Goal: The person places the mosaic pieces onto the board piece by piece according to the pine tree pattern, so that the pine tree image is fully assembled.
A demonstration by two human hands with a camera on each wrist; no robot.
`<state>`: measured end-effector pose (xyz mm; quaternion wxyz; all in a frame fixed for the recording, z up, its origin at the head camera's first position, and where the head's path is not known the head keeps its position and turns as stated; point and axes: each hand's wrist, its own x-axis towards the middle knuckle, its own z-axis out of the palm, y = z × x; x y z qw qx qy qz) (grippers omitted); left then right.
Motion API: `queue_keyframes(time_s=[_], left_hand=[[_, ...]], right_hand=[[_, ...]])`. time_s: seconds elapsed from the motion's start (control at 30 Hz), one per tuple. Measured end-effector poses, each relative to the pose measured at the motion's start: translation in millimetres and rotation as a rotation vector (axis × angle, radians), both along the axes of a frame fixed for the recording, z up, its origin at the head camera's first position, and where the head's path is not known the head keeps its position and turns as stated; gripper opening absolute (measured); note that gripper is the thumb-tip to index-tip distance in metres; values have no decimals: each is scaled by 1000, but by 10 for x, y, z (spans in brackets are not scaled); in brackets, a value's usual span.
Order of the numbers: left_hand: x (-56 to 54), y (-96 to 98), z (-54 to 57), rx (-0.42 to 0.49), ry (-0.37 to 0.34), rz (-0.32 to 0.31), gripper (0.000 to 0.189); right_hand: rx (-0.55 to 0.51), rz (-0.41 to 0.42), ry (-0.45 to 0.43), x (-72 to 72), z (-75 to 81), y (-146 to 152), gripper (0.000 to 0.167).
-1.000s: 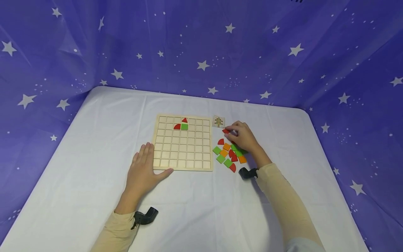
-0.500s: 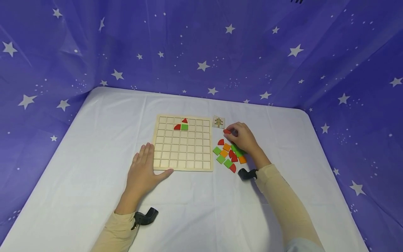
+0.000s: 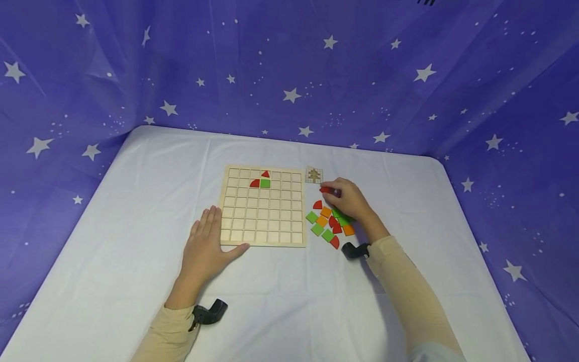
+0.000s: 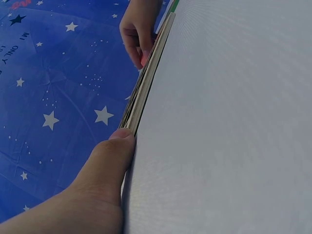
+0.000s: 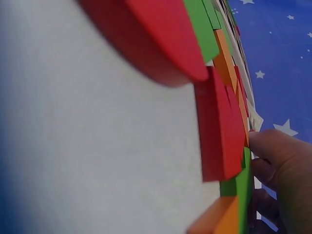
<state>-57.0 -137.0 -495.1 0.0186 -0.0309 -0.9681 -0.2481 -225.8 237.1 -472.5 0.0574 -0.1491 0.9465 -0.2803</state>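
Note:
My left hand lies with straight fingers along the left edge of a wooden grid board, its thumb against the front edge. On the board are a red triangle, a red quarter-circle tile and a green square tile. Right of the board, my right hand pinches a red tile between thumb and fingers; its exact shape is partly hidden. In the right wrist view that hand shows beyond the loose tiles.
A small card with a gridded tree-like pattern lies at the board's upper right. Several loose tiles, among them an orange square and a red quarter circle, lie below the right hand. A starry blue curtain surrounds the white-covered table.
The red tile has turned a little between the right hand's fingertips, and that hand has barely shifted. My left hand and the tiles on the board stay put.

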Motion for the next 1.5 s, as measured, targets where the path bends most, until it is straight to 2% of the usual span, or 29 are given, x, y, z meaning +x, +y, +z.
queue_keyframes(time_s=[0.17, 0.4, 0.53, 0.73, 0.93, 1.13, 1.3, 1.5], left_hand=[[3, 1, 2, -1, 1, -1, 122], [10, 10, 8, -1, 6, 2, 121], [7, 11, 8, 2, 10, 4, 121], [9, 4, 13, 4, 9, 2, 121], [6, -1, 10, 0, 7, 0, 121], [5, 7, 12, -2, 7, -4, 121], [5, 4, 7, -9, 8, -2, 122], [-3, 5, -1, -9, 4, -1, 122]], right_hand=[[8, 31, -32, -5, 5, 37, 42], [5, 6, -65, 2, 23, 41, 40], [23, -10, -44, 9, 31, 25, 40], [21, -49, 66, 20, 74, -58, 42], [-41, -6, 128, 29, 181, -298, 42], [-30, 66, 166, 42, 248, -630, 39], [1, 83, 167, 44, 244, -898, 38], [70, 85, 166, 18, 169, -1139, 38]])
